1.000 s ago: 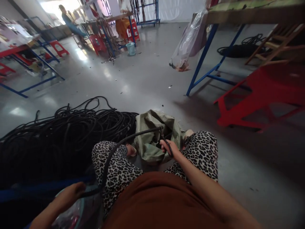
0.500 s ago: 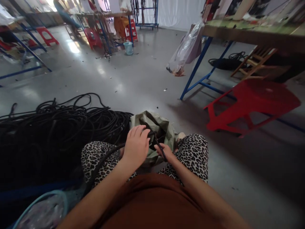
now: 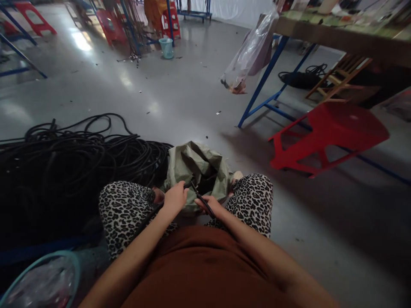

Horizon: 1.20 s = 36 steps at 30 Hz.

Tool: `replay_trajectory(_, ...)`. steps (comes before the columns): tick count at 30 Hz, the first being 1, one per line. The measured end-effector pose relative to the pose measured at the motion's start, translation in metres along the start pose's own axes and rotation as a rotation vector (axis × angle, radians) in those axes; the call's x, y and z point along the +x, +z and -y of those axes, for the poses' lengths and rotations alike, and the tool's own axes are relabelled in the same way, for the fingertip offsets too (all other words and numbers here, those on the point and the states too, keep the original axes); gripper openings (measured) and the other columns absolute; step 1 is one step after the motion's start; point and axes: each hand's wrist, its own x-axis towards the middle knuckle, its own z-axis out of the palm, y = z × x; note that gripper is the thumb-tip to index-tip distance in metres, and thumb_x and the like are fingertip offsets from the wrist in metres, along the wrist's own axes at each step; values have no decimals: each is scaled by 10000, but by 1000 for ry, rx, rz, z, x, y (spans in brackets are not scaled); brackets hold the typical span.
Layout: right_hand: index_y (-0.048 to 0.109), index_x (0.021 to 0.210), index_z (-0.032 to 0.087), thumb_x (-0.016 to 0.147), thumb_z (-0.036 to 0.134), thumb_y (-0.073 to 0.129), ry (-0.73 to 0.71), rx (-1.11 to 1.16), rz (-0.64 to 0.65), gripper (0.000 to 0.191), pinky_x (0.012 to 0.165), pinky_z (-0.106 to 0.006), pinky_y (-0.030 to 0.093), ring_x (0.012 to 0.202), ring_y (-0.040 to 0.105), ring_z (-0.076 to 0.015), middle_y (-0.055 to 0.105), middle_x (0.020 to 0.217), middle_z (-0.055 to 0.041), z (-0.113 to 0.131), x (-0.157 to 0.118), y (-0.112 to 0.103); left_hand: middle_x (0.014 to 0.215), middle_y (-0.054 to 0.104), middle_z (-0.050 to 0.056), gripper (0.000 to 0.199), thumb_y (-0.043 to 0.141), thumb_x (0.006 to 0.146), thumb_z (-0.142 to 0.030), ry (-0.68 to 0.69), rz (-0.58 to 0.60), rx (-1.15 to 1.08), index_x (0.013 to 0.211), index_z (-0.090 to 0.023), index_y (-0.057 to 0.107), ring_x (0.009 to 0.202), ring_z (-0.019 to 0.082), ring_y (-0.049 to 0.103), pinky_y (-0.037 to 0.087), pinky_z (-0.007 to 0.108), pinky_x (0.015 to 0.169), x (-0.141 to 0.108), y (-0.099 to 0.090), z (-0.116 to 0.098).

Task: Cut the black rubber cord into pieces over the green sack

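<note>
My left hand (image 3: 175, 200) is closed around a black cord (image 3: 147, 220), whose short end sticks out past the fingers over the sack. Behind the hand, the cord runs back across my left thigh. In my right hand (image 3: 210, 206) is a pair of dark scissors (image 3: 199, 196), fingers wrapped round the handles and blades pointing up and left toward the cord's end. Whether the blades touch the cord I cannot tell. Below both hands, between my knees, a greenish woven sack (image 3: 180, 162) stands with its mouth open; its inside is dark.
A large tangled heap of black cord (image 3: 105, 149) lies on the floor to my left. A blue-rimmed basket (image 3: 77, 273) holding plastic bags is at lower left. To the right are a red stool (image 3: 337, 128) and a blue-legged table (image 3: 265, 81) with a plastic bag (image 3: 245, 64) hanging from it.
My left hand has gone from outstretched fingers to a closed grip on the cord and moved lower. The scissors still sit in my right hand, shifted left. The camera view has tilted down.
</note>
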Motion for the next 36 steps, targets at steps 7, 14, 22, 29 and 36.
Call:
replay_trajectory(7, 514, 620, 140, 664, 526, 619, 42, -9, 6, 403, 381, -163, 353, 382, 438, -53, 452, 497, 49, -11, 3, -1, 1081, 601, 78, 332, 338, 877, -328, 39, -17, 8, 1128, -197, 511, 961, 181, 568, 411, 276, 795, -4, 8, 11)
replay_trajectory(14, 509, 646, 142, 706, 527, 585, 141, -4, 45, 397, 384, -160, 347, 387, 450, -52, 487, 512, 39, -2, -2, 4, 1081, 596, 72, 332, 346, 876, -311, 55, -32, 31, 1144, -207, 513, 956, 179, 563, 415, 274, 776, -5, 16, 15)
replay_trajectory(22, 515, 645, 138, 716, 548, 565, 186, 39, 108, 419, 420, -179, 370, 426, 492, -74, 537, 548, 9, 1, -5, 4, 1075, 591, 67, 332, 339, 875, -301, 28, -34, 37, 1146, -220, 512, 952, 180, 557, 416, 279, 764, -6, 15, 16)
replay_trajectory(29, 524, 703, 147, 727, 551, 550, 238, 101, 59, 406, 448, -190, 396, 432, 510, -84, 538, 547, 14, 3, -4, 5, 1039, 599, 66, 325, 344, 871, -304, 8, -25, 51, 1136, -226, 515, 955, 176, 553, 409, 271, 763, -8, 15, 16)
replay_trajectory(36, 543, 668, 139, 745, 519, 550, 203, 58, 90, 388, 434, -196, 382, 447, 519, -101, 558, 555, -9, 2, -5, 5, 1017, 601, 71, 312, 347, 871, -313, 61, -35, 80, 1115, -224, 519, 922, 186, 565, 410, 275, 729, -9, 19, 15)
